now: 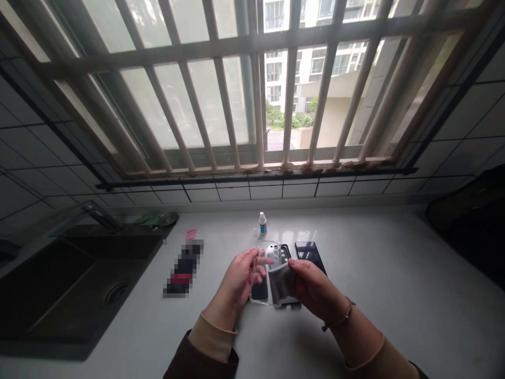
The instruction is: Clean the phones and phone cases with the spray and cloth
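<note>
Your right hand (315,288) is clenched on a grey cloth (281,282), pressing it against the lower part of a phone (276,253). The phone's pale, shiny back shows a cluster of round camera rings near the top, and the cloth hides much of the rest. A clear plastic edge (256,300) runs beside the phone, just under your left hand (240,279). From this view, you can't tell whether it's a case on the phone or a separate piece.

Your left fingers (252,258) are curled up against that clear edge, but you can't tell whether they're gripping it or only touching it. A bracelet (342,316) circles your right wrist.

Beneath your hands is a pale counter (379,263). Just past your right hand, a black phone (310,255) lies flat. Ahead of your hands stands a small bottle (262,223) with a blue label. Off past your left hand are a blurred, pixelated object (183,268) and a pink tag (191,234), and farther left is a dark sink (74,284) with a round drain (117,292). Beyond the counter, a tiled wall (252,189) rises to a barred window (221,89), with apartment blocks (315,63) outside.
</note>
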Action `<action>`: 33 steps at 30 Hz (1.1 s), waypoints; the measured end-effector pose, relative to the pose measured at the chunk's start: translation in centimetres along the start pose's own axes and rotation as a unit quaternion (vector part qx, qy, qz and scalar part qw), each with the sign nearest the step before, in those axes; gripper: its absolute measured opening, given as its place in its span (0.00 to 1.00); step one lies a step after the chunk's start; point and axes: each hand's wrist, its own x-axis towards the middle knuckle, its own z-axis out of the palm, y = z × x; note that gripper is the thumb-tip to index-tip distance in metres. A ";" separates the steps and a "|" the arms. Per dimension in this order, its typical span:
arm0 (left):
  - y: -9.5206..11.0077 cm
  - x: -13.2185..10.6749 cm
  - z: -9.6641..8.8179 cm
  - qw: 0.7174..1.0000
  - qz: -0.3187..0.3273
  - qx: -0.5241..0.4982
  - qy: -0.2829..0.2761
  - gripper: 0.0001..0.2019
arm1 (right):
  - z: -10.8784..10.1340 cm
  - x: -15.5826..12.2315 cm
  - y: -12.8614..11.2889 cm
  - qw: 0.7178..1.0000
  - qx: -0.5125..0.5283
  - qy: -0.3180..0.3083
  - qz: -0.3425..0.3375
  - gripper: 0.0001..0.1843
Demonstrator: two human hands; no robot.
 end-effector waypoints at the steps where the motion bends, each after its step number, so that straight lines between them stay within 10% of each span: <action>1: -0.1 0.0 0.2 0.999 -0.015 -0.030 0.002 0.09 | 0.0 0.0 0.0 1.000 0.006 0.000 0.000 0.22; 12: 0.3 -0.8 0.7 0.945 -0.156 -0.204 -0.201 0.22 | 0.2 0.1 -0.5 0.992 0.103 0.069 0.009 0.15; 27: -0.6 -0.7 1.7 0.966 -0.122 -0.183 -0.132 0.33 | -1.2 1.6 -0.2 0.980 0.047 0.181 -0.072 0.20; 33: -1.9 -1.1 2.4 0.979 -0.124 -0.133 -0.092 0.37 | -1.9 1.3 0.1 0.889 -0.252 0.299 -0.240 0.21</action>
